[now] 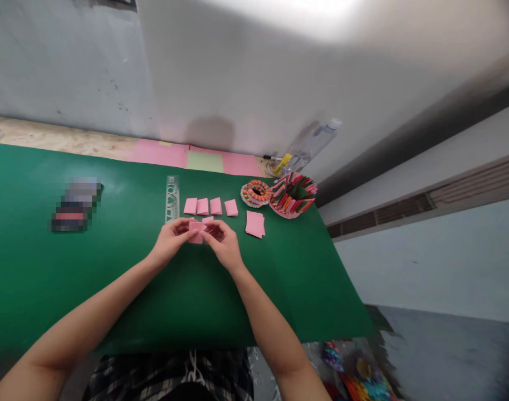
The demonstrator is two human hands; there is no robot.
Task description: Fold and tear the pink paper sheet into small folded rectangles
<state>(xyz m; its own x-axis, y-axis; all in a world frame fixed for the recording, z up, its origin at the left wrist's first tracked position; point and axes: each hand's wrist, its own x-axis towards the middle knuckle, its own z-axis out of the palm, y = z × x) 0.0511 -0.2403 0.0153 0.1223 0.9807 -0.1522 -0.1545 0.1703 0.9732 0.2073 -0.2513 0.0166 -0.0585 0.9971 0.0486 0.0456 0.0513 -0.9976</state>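
Between my two hands is a small piece of pink paper [196, 227], partly folded and held above the green table. My left hand [174, 238] pinches its left side with thumb and fingers. On the other side, my right hand [221, 240] is closed on the paper's right part, the thumb near its lower edge. Just beyond my fingers lie several folded pink papers [215, 206] in a row. To the right of my right hand rests a small stack of pink paper sheets [254, 224]. A clear stencil ruler [172, 195] lies beyond my left hand.
Right of the row stand a ring of folded paper [257, 192] and a round bundle of colourful folded pieces [293, 195]. A clear bottle [315, 146] leans by the wall. Larger pink sheets [162, 153] lie along the back edge. A blurred phone-like object [77, 203] is at left.
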